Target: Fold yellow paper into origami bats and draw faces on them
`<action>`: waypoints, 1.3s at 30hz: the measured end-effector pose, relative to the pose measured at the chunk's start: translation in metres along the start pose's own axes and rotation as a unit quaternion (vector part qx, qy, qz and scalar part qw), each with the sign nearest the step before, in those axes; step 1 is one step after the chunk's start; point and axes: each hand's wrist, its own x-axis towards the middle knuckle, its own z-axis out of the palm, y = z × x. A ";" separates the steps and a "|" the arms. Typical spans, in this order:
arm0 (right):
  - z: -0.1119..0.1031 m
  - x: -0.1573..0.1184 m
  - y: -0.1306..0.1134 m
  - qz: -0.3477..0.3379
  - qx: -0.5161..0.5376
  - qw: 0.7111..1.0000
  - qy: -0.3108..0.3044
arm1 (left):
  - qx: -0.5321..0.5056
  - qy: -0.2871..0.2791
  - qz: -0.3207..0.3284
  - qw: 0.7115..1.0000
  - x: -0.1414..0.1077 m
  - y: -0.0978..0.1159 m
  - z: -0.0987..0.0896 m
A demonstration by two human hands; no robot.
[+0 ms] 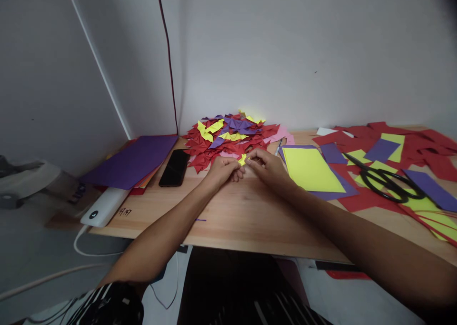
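Between my two hands is a small folded piece of yellow paper, partly covered by the fingers. My left hand pinches its left side, with the other fingers curled in. From the right, my right hand grips the other end between thumb and fingers. Just behind the hands rises a pile of folded paper shapes in red, yellow, purple and pink. To the right of my right hand lies a stack of yellow sheets on purple paper.
Black-handled scissors lie on red, yellow and purple paper pieces at the right. On the left are a black phone, a purple sheet stack and a white power strip with a cable. A wall stands behind the wooden table.
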 end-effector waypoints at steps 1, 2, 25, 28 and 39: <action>0.000 0.000 0.000 0.006 0.001 1.000 0.000 | 0.004 -0.002 0.001 1.000 0.000 0.000 0.000; 0.001 0.000 0.000 0.012 0.002 1.000 0.000 | 0.008 -0.005 0.003 1.000 0.000 0.000 0.001; 0.002 0.002 0.000 0.033 -0.006 0.999 -0.001 | 0.045 -0.015 0.041 0.998 -0.002 -0.004 0.006; 0.003 0.001 0.001 0.029 0.000 1.000 0.002 | 0.033 -0.021 0.038 0.999 -0.004 -0.001 0.006; 0.003 0.003 0.007 0.075 0.042 0.996 -0.025 | 0.017 0.009 0.050 0.999 -0.002 -0.003 0.004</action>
